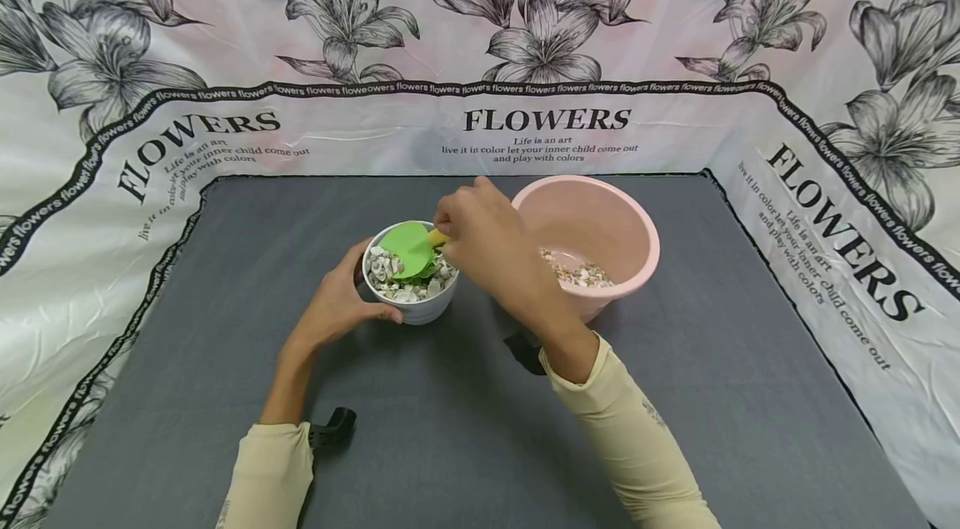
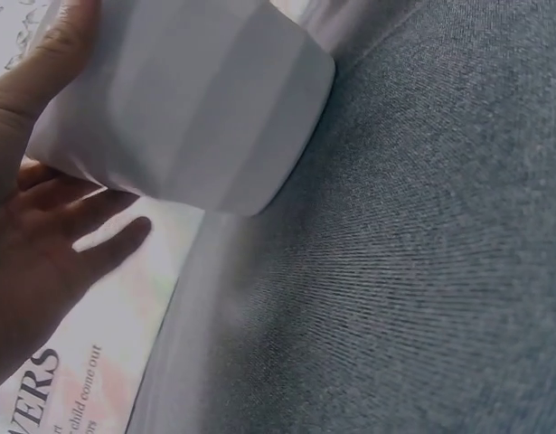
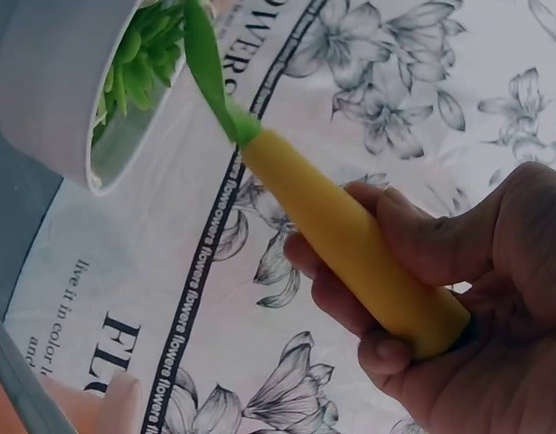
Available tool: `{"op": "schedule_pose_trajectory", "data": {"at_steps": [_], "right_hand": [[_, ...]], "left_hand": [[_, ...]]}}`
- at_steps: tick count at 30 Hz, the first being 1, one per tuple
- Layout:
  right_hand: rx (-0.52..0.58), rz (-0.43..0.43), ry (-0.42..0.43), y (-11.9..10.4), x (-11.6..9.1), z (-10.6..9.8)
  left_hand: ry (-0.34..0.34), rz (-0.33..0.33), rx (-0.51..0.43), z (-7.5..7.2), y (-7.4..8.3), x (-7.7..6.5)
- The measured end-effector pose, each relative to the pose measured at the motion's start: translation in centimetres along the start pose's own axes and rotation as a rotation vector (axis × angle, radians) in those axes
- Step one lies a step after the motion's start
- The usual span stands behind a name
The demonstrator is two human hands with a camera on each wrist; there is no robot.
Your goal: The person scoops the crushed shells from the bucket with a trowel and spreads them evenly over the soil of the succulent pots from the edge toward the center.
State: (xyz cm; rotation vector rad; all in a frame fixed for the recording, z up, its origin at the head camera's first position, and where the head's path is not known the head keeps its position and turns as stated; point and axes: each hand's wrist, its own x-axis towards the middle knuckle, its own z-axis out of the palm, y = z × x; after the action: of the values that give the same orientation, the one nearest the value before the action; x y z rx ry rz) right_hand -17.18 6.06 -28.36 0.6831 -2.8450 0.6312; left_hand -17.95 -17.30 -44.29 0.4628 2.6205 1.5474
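Observation:
A white pot with faceted sides stands on the dark grey cloth, filled with pale pebbles around a green succulent. My left hand holds it from the left, thumb at the near side and fingers around the far side; in the left wrist view the thumb lies along the pot's wall. Over the pot, my right hand grips the yellow handle of a small trowel with a green blade. The blade hangs above the pebbles and hides part of the succulent.
Right of the pot, partly behind my right hand, stands a pink tub with pebbles at its bottom. A floral white cloth rises behind and at both sides of the grey surface.

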Motion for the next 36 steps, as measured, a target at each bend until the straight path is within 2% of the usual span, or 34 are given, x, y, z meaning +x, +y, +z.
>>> {"op": "schedule_pose_trajectory", "data": {"at_steps": [14,20,26,31,36], "right_hand": [[-0.240,-0.130,0.162,-1.8,-0.5,0.9],[-0.311,-0.110,0.187,-1.7,-1.0,0.8],[-0.276,-0.111,0.223,-1.4,-1.1,0.8],[-0.229,-0.090,0.229,-0.9,-1.2,0.5],[-0.042,-0.019,0.185,0.3,-1.7,-0.7]], "left_hand": [[0.028,0.022,0.079,-0.6,-0.1,-0.1],[0.061,0.031,0.080,0.0,0.1,0.0],[0.139,-0.001,0.130,0.1,0.2,-0.3],[0.133,-0.006,0.175,0.0,0.5,-0.5],[0.113,0.016,0.147,-0.2,0.4,-0.7]]}}
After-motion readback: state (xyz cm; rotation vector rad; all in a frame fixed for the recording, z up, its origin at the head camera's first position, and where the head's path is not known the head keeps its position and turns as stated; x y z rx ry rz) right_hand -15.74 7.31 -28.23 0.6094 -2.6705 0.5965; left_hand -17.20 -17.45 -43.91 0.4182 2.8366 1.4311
